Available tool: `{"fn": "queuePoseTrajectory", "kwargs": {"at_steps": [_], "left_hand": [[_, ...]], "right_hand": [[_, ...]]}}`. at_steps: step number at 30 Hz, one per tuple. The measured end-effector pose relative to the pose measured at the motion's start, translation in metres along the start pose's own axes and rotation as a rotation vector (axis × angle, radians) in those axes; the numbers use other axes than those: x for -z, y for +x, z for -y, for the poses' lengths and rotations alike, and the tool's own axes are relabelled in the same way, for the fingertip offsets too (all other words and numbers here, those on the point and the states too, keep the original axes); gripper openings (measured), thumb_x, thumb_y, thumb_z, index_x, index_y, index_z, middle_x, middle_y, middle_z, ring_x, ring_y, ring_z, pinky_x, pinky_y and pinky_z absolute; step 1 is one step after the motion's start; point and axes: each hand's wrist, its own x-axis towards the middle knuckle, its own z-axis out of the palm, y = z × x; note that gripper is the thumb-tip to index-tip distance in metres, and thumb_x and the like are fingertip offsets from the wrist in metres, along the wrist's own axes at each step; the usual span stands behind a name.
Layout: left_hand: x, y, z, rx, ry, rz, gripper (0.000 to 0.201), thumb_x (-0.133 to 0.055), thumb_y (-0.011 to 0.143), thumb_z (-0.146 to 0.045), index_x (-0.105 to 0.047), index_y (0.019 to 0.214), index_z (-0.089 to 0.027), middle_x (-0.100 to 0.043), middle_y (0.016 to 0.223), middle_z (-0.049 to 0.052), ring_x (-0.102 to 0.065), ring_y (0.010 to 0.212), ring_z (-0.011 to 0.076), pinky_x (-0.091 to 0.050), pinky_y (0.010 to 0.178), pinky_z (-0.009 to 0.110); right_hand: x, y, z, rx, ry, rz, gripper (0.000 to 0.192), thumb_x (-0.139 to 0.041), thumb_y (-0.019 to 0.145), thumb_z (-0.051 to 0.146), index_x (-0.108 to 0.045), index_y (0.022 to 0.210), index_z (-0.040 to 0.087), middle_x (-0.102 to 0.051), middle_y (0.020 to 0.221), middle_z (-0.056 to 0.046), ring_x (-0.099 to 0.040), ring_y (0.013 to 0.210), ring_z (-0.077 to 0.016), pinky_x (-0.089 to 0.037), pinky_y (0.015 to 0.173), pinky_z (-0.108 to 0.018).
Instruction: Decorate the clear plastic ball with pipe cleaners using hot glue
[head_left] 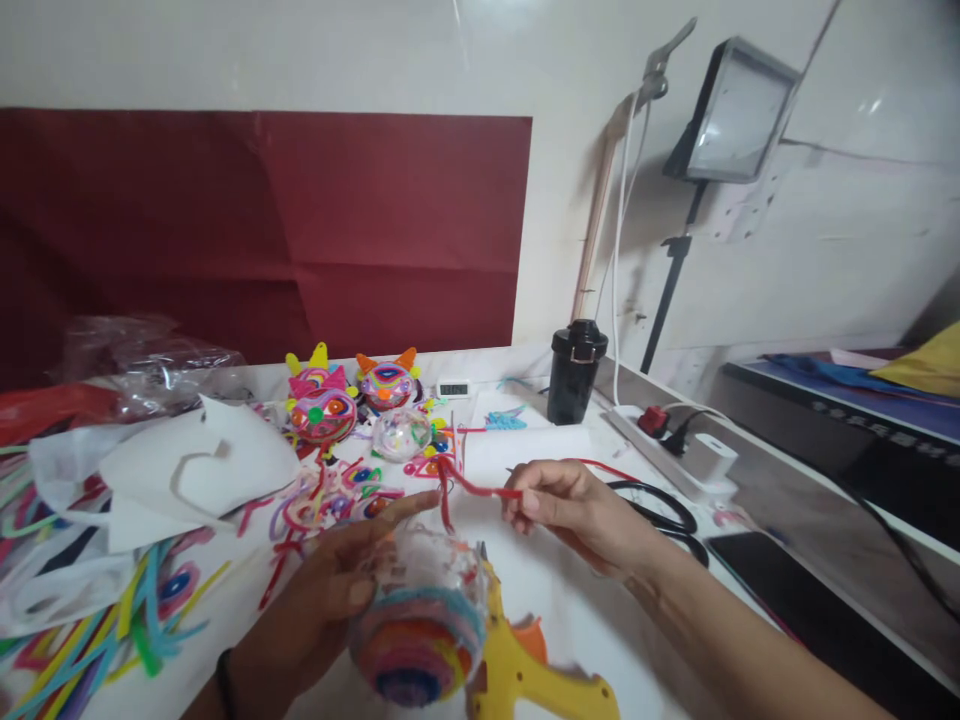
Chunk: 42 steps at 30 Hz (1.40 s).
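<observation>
White surface (540, 590) is carrying everything. Left hand (330, 590) is cupping a clear ball (424, 620) wrapped in coloured rings, low centre, grip closed around it, forefinger stretching over the top. Yellow glue gun (532, 680) is lying just right of the ball. Right hand (577, 510) is pinching a red pipe cleaner (469, 485) above the ball. Finished balls (352, 400) and a black jar (574, 370) are sitting further back.
</observation>
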Motion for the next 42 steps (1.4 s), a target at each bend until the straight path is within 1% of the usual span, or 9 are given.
{"fn": "queuePoseTrajectory", "kwargs": {"at_steps": [6,9,11,15,19,27,35,38,42], "left_hand": [[-0.009,0.000,0.011,0.129,0.000,0.134,0.052,-0.086,0.054,-0.033,-0.074,0.102,-0.018,-0.072,0.080,0.006,-0.065,0.077,0.0222,-0.047,0.070,0.029],[-0.007,0.001,0.013,0.046,0.029,0.074,0.025,-0.085,0.056,-0.030,-0.073,0.073,-0.017,-0.064,0.068,0.001,-0.056,0.063,0.0130,-0.041,0.060,0.022],[-0.003,0.001,0.011,0.016,0.079,0.014,0.024,-0.085,0.056,-0.030,-0.069,0.068,-0.016,-0.058,0.063,-0.002,-0.048,0.057,0.0102,-0.037,0.055,0.021],[0.006,0.002,0.004,-0.012,0.253,-0.090,0.031,-0.085,0.054,-0.036,-0.067,0.067,-0.015,-0.056,0.062,-0.002,-0.048,0.058,0.0119,-0.037,0.055,0.022],[0.014,0.003,0.001,-0.047,0.379,-0.076,0.027,-0.083,0.057,-0.034,-0.066,0.069,-0.016,-0.060,0.065,0.000,-0.052,0.060,0.0145,-0.040,0.055,0.024],[0.011,0.000,-0.001,-0.060,0.374,-0.087,0.029,-0.081,0.057,-0.039,-0.069,0.072,-0.018,-0.065,0.068,0.002,-0.056,0.061,0.0174,-0.044,0.055,0.026],[0.022,-0.004,-0.002,-0.037,0.597,-0.104,0.021,-0.075,0.060,-0.028,-0.066,0.077,-0.021,-0.060,0.071,0.000,-0.056,0.066,0.0174,-0.043,0.056,0.025],[0.016,-0.004,-0.007,-0.083,0.772,0.002,0.010,-0.066,0.062,-0.021,-0.058,0.066,-0.020,-0.054,0.067,-0.002,-0.052,0.064,0.0157,-0.040,0.057,0.024],[0.004,-0.007,-0.010,-0.147,1.088,0.047,0.012,-0.056,0.061,-0.011,-0.049,0.063,-0.020,-0.050,0.066,-0.004,-0.045,0.059,0.0119,-0.033,0.052,0.022]], "right_hand": [[-0.005,0.000,-0.008,-0.047,-0.038,0.067,0.025,-0.081,0.069,0.039,-0.074,0.071,0.015,-0.070,0.066,-0.002,-0.059,0.062,-0.0111,-0.043,0.062,-0.025],[-0.004,0.001,-0.010,-0.065,-0.027,0.038,0.027,-0.083,0.066,0.039,-0.074,0.069,0.014,-0.070,0.066,-0.003,-0.059,0.060,-0.0117,-0.043,0.062,-0.025],[-0.001,0.003,-0.008,-0.059,-0.015,-0.016,0.028,-0.083,0.065,0.040,-0.072,0.067,0.014,-0.070,0.065,-0.002,-0.058,0.059,-0.0113,-0.043,0.061,-0.026],[0.010,0.006,-0.003,-0.013,-0.017,-0.141,0.027,-0.081,0.067,0.040,-0.068,0.065,0.017,-0.068,0.062,0.000,-0.054,0.055,-0.0094,-0.040,0.059,-0.024],[0.019,0.008,0.001,0.037,-0.084,-0.245,0.025,-0.081,0.065,0.037,-0.067,0.063,0.016,-0.065,0.057,0.001,-0.051,0.054,-0.0101,-0.038,0.058,-0.025],[0.018,0.009,-0.001,0.121,-0.311,-0.340,0.021,-0.081,0.065,0.031,-0.068,0.061,0.015,-0.061,0.057,0.001,-0.048,0.057,-0.0115,-0.035,0.058,-0.027],[0.016,0.005,0.001,0.061,-0.281,-0.142,0.023,-0.073,0.076,0.038,-0.069,0.076,0.015,-0.067,0.060,-0.001,-0.056,0.056,-0.0131,-0.044,0.058,-0.028],[0.023,0.004,0.001,0.058,-0.252,-0.127,0.021,-0.070,0.079,0.036,-0.072,0.088,0.017,-0.072,0.072,-0.004,-0.062,0.064,-0.0154,-0.048,0.065,-0.030],[0.021,0.000,0.005,0.147,-0.390,-0.179,0.019,-0.066,0.082,0.033,-0.074,0.097,0.022,-0.072,0.106,-0.007,-0.063,0.100,-0.0224,-0.045,0.089,-0.037]]}}
